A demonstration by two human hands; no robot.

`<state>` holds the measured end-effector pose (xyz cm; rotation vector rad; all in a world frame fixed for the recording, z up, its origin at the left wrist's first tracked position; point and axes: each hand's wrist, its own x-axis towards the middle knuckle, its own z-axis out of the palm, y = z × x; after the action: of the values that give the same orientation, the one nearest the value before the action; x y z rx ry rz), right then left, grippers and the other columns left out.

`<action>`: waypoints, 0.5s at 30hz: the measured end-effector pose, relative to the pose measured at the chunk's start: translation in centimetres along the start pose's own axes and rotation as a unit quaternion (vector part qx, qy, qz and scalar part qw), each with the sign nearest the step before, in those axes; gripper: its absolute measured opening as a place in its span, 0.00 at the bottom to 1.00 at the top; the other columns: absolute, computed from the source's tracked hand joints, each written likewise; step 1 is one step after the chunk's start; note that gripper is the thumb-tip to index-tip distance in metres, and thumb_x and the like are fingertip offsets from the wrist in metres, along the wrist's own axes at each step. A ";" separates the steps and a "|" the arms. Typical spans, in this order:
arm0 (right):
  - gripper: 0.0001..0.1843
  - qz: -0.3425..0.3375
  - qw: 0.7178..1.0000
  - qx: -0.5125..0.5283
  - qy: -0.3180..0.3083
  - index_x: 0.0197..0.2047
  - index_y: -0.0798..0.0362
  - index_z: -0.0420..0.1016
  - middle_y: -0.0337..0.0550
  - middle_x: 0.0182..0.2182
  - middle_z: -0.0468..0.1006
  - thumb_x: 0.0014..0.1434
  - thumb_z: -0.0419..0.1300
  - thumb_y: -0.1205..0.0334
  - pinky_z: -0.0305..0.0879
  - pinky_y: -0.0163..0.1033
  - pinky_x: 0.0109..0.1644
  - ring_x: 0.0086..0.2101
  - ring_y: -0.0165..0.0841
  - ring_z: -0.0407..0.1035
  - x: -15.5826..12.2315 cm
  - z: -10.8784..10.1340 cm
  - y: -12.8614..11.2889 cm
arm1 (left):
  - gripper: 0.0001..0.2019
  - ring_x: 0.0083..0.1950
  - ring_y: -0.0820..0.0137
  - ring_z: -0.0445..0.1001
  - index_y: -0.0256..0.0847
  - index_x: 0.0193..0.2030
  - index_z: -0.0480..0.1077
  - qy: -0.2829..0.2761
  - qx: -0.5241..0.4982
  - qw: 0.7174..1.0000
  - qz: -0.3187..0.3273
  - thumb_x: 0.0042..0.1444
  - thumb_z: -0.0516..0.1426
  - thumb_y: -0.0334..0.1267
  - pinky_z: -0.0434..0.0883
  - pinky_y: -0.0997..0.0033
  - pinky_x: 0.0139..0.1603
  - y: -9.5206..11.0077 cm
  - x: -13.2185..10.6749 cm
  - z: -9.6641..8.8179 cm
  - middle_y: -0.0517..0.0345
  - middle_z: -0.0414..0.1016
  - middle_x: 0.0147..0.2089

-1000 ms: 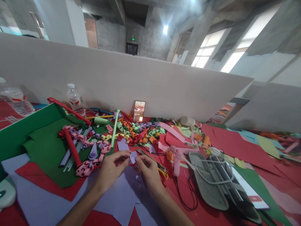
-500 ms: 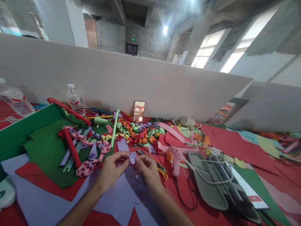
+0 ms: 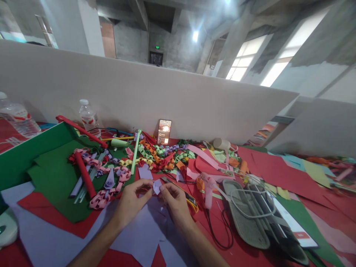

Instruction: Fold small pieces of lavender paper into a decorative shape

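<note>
Between my two hands is a small piece of purple paper (image 3: 157,186), folded or creased. My left hand (image 3: 135,198) pinches its left side between thumb and fingers. On the other side my right hand (image 3: 175,200) grips it, fingers curled, some of them hidden. Below the hands lies a large cut purple sheet (image 3: 139,233). A utility knife (image 3: 185,193) rests just behind and right of my right hand. Further right stands a pink hot glue gun (image 3: 208,189) with a black cord.
Paper chains (image 3: 155,155) in several colours spread behind the hands. A lit phone (image 3: 164,131) leans on the white partition (image 3: 180,100). A grey open case (image 3: 244,218) lies right; a green box wall (image 3: 33,155) and water bottle (image 3: 89,116) stand left.
</note>
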<state>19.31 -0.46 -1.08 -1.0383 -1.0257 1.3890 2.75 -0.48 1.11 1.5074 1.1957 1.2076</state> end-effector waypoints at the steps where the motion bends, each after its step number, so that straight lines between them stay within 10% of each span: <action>1: 0.21 0.001 1.000 0.000 0.000 0.30 0.55 0.76 0.35 0.18 0.71 0.52 0.70 0.44 0.55 0.31 0.23 0.19 0.25 0.60 0.0 0.0 0.0 | 0.08 0.42 0.64 0.81 0.41 0.40 0.77 -0.001 0.003 1.000 -0.001 0.55 0.58 0.36 0.77 0.67 0.46 0.0 0.0 0.0 0.54 0.83 0.40; 15: 0.21 -0.009 1.000 -0.011 -0.001 0.30 0.55 0.77 0.35 0.19 0.71 0.53 0.69 0.43 0.55 0.31 0.23 0.19 0.25 0.59 0.0 0.0 -0.1 | 0.08 0.43 0.64 0.81 0.41 0.40 0.77 -0.004 -0.003 1.000 -0.005 0.55 0.59 0.35 0.77 0.67 0.47 -0.3 0.1 0.1 0.56 0.83 0.39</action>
<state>19.32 -0.47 -0.98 -1.0420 -1.0524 1.3660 2.76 -0.37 0.78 1.4985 1.1916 1.1975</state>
